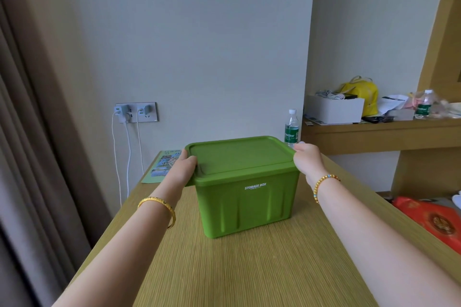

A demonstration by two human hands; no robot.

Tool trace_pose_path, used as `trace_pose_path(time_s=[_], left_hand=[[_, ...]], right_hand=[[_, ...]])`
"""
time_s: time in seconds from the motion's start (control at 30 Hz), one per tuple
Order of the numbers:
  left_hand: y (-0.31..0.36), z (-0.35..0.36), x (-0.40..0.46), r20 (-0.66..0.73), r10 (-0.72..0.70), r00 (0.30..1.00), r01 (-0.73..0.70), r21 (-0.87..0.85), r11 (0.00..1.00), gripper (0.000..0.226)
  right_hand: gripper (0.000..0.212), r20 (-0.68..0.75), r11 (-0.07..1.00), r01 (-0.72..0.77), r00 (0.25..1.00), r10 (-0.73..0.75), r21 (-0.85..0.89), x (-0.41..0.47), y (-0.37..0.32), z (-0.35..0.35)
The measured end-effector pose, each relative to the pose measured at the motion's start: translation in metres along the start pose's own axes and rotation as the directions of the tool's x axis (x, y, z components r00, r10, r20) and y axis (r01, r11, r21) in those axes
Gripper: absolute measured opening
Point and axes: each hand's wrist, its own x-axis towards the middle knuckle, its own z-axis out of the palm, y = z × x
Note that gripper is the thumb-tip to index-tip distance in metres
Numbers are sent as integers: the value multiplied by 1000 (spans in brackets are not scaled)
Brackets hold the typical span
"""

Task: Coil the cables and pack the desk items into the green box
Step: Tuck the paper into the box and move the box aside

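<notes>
A green box (249, 207) marked "STORAGE BOX" stands on the wooden desk (249, 269), with its green lid (239, 154) lying flat on top. My left hand (185, 166) grips the lid's left edge, thumb on top. My right hand (308, 157) grips the lid's right edge from the side. Nothing inside the box shows. White cables (128, 157) hang from chargers in the wall socket (136, 112) behind the desk's left corner.
A brochure (162, 166) lies at the desk's far left corner. A water bottle (291, 128) stands behind the box. The shelf (374, 132) at right carries a white box, a yellow bag and another bottle. A red bag (434, 219) sits at lower right. Curtains hang at left.
</notes>
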Motion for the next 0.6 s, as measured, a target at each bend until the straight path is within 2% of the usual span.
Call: trace_pose_path(time_s=[0.1, 0.17, 0.23, 0.3, 0.33, 0.4, 0.5, 0.6], left_hand=[[-4, 2, -2, -1, -38, 999, 38, -8, 999, 52], [-5, 4, -3, -26, -99, 995, 97, -78, 992, 53], [-9, 7, -7, -35, -222, 974, 211, -195, 958, 55], [-18, 10, -14, 4, -310, 951, 293, -340, 894, 59], [-24, 13, -19, 21, -309, 951, 288, -423, 859, 60], [-33, 21, -29, -19, -263, 964, 214, -530, 821, 61], [-34, 32, -39, -97, -193, 976, 102, -582, 807, 54], [-27, 35, -35, -116, -249, 961, 110, -666, 737, 37]], right_hand=[[25, 10, 999, 14, 1000, -14, 30, -1, 5, 4], [25, 23, 995, -33, 999, 31, 96, -1, 8, 5], [16, 37, 966, -140, 990, 135, 216, -3, 10, 5], [27, 131, 862, -301, 954, 271, 407, -5, 16, 6], [29, 190, 800, -357, 934, 302, 482, -8, 17, 7], [28, 243, 743, -383, 924, 296, 549, -12, 20, 10], [46, 213, 694, -385, 922, 325, 608, -19, 20, 16], [58, 193, 642, -395, 911, 364, 657, -23, 17, 20]])
